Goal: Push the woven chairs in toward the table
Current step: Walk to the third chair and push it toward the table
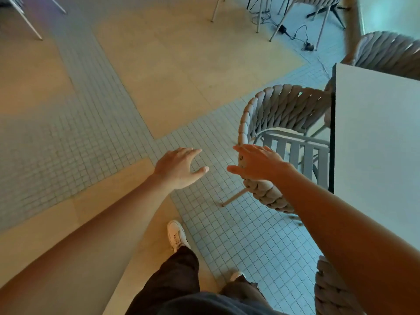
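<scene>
A: Where does the woven chair (270,114) stand?
B: Just beside the white counter (375,133), its slatted seat partly under the counter edge, backrest toward the tiled floor (227,235).
A: And the hands?
B: Both spread open, holding nothing. The right hand (256,162) hovers over the chair's backrest rim; whether it touches, I cannot tell. The left hand (179,167) hangs apart from the chair, above the floor.
</scene>
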The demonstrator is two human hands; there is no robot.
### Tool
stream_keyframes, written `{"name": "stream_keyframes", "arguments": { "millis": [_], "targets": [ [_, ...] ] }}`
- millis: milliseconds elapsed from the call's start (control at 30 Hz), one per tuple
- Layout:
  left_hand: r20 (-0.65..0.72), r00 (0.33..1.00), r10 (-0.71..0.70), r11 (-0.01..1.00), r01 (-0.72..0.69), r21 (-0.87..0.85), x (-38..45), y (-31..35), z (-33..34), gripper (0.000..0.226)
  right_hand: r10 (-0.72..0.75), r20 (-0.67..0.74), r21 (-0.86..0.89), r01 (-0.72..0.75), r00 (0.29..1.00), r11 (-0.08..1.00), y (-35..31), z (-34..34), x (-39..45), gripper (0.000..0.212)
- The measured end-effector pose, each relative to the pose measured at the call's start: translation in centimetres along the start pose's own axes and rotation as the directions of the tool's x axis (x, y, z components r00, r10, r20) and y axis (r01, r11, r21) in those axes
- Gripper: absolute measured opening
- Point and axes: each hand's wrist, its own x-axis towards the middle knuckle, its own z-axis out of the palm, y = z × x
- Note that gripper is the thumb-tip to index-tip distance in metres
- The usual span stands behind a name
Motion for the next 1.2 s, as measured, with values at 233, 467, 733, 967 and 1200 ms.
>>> {"name": "stream_keyframes", "arguments": {
  "millis": [233,467,733,967,1200],
  "targets": [
    [0.071,0.994,0.083,0.996,-0.084,0.016,7.4,-6.6,-4.5,0.084,0.084,0.006,0.049,-0.084,0.996,0.995,-1.5,-2.7,6.6,0.098],
    [0.098,0.982,0.159,0.986,-0.164,0.039,15.4,-9.7,-6.9,0.08,0.146,0.014,0.071,-0.147,0.989,0.987,-0.6,-5.7,13.0,0.095],
    [0.126,0.973,0.195,0.976,-0.205,0.073,29.0,-11.5,-9.6,0.079,0.201,0.048,0.123,-0.205,0.979,0.971,5.2,-8.6,23.0,0.095],
    [0.131,0.971,0.201,0.974,-0.212,0.08,40.5,-10.1,-13.4,0.076,0.193,0.054,0.116,-0.198,0.98,0.973,12.5,-12.6,30.3,0.098],
    [0.142,0.958,0.249,0.962,-0.262,0.083,49.6,-6.8,-15.6,0.073,0.275,0.062,0.163,-0.282,0.959,0.946,19.1,-15.7,34.0,0.097]
  ]
}}
